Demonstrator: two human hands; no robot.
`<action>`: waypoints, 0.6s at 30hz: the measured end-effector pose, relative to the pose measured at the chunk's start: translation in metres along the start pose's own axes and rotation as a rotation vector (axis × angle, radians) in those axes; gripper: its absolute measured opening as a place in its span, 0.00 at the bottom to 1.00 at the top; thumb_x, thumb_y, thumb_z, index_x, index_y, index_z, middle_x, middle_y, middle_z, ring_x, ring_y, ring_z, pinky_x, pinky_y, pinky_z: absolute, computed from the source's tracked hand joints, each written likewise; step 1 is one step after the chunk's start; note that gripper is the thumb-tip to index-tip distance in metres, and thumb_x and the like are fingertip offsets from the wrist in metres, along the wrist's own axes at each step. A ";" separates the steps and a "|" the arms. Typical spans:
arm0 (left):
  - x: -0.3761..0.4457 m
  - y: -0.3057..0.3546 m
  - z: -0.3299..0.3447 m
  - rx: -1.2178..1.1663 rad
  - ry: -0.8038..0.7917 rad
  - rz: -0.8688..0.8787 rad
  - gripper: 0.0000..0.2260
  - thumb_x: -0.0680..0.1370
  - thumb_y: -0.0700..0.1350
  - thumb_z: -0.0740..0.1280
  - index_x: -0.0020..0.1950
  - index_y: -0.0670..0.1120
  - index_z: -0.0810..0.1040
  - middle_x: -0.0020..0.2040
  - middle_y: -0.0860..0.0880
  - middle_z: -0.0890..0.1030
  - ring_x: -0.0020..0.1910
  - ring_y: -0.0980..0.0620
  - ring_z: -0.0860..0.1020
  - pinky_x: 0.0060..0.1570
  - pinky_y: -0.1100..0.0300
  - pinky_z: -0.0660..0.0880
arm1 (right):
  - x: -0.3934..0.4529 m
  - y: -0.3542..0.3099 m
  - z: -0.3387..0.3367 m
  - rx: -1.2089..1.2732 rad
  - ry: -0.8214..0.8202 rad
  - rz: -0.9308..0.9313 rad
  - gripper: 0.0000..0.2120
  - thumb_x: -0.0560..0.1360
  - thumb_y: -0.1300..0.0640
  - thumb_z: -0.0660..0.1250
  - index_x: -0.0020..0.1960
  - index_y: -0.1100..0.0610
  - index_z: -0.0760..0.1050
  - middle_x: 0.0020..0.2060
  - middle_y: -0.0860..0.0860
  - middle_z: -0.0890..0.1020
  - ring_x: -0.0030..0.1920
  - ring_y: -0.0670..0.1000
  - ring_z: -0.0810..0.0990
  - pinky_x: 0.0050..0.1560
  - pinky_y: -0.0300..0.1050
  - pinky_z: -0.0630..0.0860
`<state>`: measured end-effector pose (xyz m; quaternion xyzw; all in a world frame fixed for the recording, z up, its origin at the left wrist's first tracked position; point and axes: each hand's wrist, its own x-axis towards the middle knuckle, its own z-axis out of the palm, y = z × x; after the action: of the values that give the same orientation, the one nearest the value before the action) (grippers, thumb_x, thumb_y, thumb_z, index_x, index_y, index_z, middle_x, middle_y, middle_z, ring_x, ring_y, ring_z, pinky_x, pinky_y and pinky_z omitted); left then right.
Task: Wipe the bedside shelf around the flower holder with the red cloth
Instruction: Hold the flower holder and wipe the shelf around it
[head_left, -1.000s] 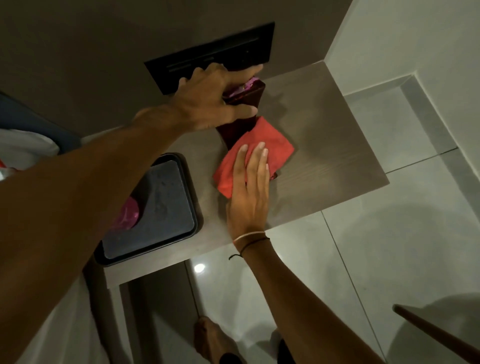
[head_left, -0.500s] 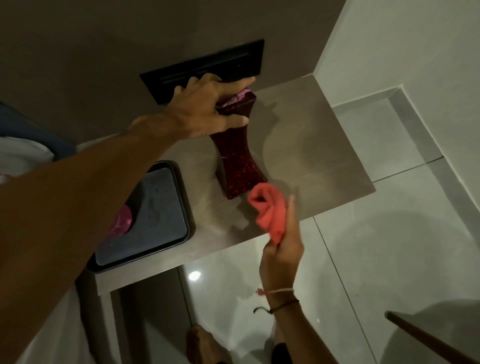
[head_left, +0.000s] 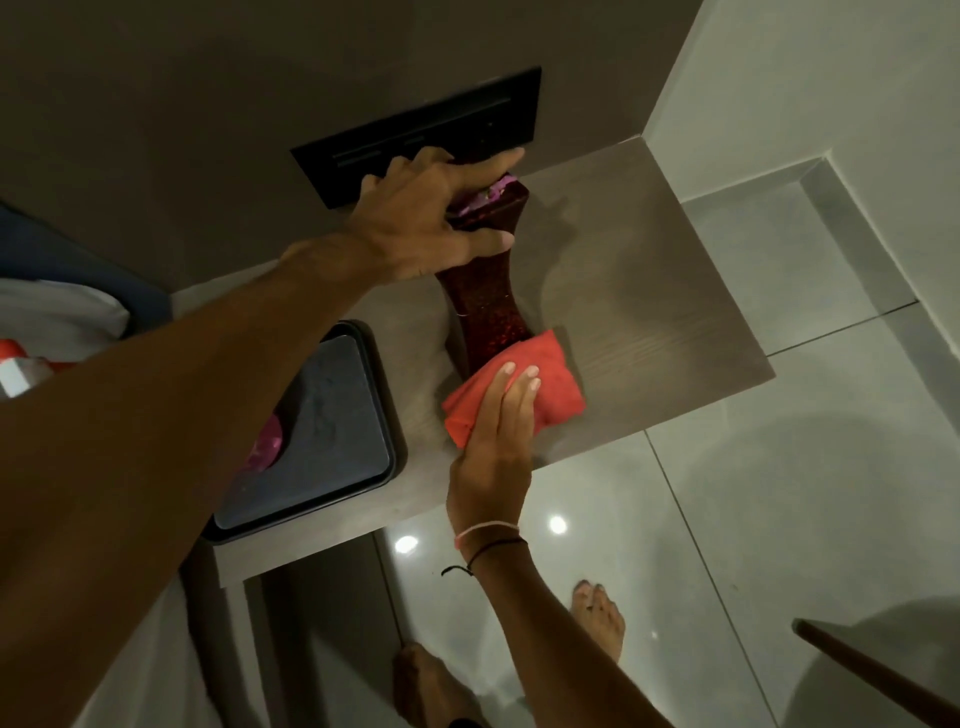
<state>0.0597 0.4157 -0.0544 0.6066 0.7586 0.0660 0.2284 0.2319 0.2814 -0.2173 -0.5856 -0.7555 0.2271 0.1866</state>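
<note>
A dark red glittery flower holder (head_left: 485, 312) stands on the wooden bedside shelf (head_left: 649, 291), with pink flowers at its mouth. My left hand (head_left: 431, 218) grips its top rim. The red cloth (head_left: 550, 379) lies flat on the shelf at the holder's foot, hiding the base. My right hand (head_left: 498, 441) presses down on the cloth with fingers stretched over it, near the shelf's front edge.
A black tray (head_left: 322, 436) with a dark pad and a pink item sits on the shelf's left part. A black switch panel (head_left: 415, 135) is on the wall behind. Glossy floor tiles (head_left: 779, 519) and my bare feet lie below; a dark wooden edge (head_left: 878, 670) sits at lower right.
My right hand had lifted the bunched cloth off the shelf's front edge; now it has laid it flat again at the holder's foot. My left hand stays on the holder's top.
</note>
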 end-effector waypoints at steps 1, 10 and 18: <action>0.000 0.001 -0.001 0.011 -0.003 0.006 0.35 0.72 0.67 0.64 0.77 0.72 0.53 0.78 0.44 0.65 0.77 0.39 0.62 0.71 0.33 0.58 | -0.006 -0.002 0.000 0.014 -0.016 -0.010 0.35 0.78 0.73 0.62 0.82 0.63 0.55 0.81 0.62 0.60 0.82 0.61 0.56 0.76 0.60 0.70; -0.004 0.004 -0.001 -0.003 0.001 -0.016 0.34 0.74 0.65 0.66 0.77 0.72 0.54 0.79 0.42 0.63 0.77 0.36 0.61 0.72 0.33 0.56 | -0.056 0.014 -0.028 0.270 -0.558 -0.136 0.38 0.80 0.63 0.67 0.83 0.48 0.50 0.81 0.55 0.62 0.80 0.51 0.62 0.76 0.54 0.71; -0.007 0.007 0.005 0.027 0.038 0.014 0.34 0.75 0.64 0.66 0.77 0.72 0.55 0.78 0.42 0.63 0.76 0.37 0.61 0.71 0.35 0.56 | 0.003 0.027 -0.075 0.508 0.310 0.240 0.33 0.77 0.72 0.58 0.81 0.64 0.56 0.78 0.64 0.67 0.78 0.61 0.67 0.75 0.63 0.69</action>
<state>0.0696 0.4095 -0.0546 0.6134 0.7595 0.0689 0.2053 0.2942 0.2999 -0.1702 -0.6329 -0.5628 0.3366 0.4117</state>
